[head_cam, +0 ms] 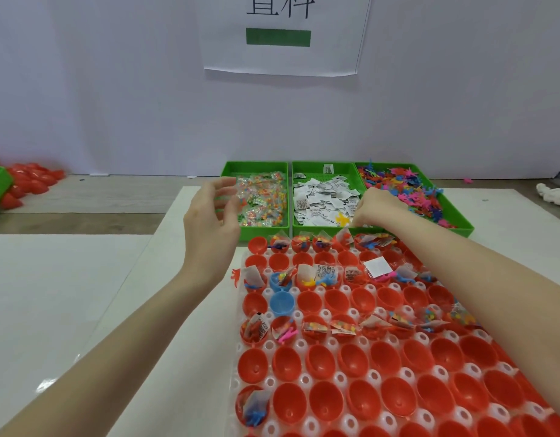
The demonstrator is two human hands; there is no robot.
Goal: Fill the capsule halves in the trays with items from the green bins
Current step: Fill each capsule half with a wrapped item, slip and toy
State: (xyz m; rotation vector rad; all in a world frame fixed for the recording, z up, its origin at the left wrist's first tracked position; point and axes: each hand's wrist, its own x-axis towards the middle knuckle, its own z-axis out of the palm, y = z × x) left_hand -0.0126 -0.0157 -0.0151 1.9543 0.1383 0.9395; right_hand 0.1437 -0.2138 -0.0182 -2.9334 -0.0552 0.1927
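Left hand (pixel 214 212) hovered, fingers spread, beside the green plastic bin of bead packets (pixel 256 171); right hand (pixel 375 209) (knuckles up) pinched a small yellow figure (pixel 342 219).

Two bare arms and two hands

The left hand (pixel 211 216) and the right hand (pixel 375 211) wear no gloves, rings or watch. Both arms are bare all the way, with no sleeve showing. They come in from the bottom left and the right edge of the frame. The fingernails look short and plain.
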